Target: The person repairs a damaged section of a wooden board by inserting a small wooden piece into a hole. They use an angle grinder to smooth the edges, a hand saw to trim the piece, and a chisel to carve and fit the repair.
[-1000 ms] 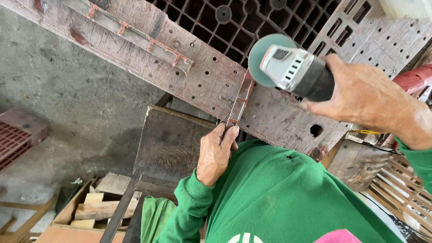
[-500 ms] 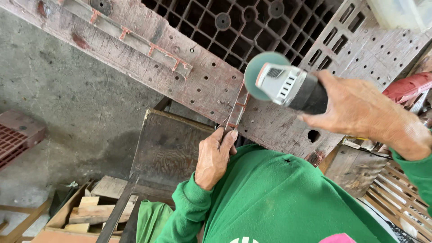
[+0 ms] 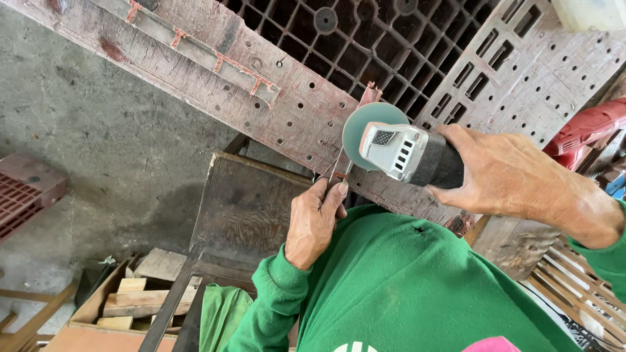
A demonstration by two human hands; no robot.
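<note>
My right hand grips the black body of a grey angle grinder. Its round greenish disc sits against a thin reddish metal strip. That strip lies across a worn perforated plastic pallet. My left hand pinches the near end of the strip with thumb and fingers, just below the disc. Both arms wear green sleeves.
A dark wooden board stands under the pallet. A box of wood offcuts sits lower left. A red crate is at the left edge on the concrete floor. Slatted wood and red parts lie at right.
The grinder has moved left and down, bringing its disc onto the strip. My left hand keeps its hold on the strip's near end.
</note>
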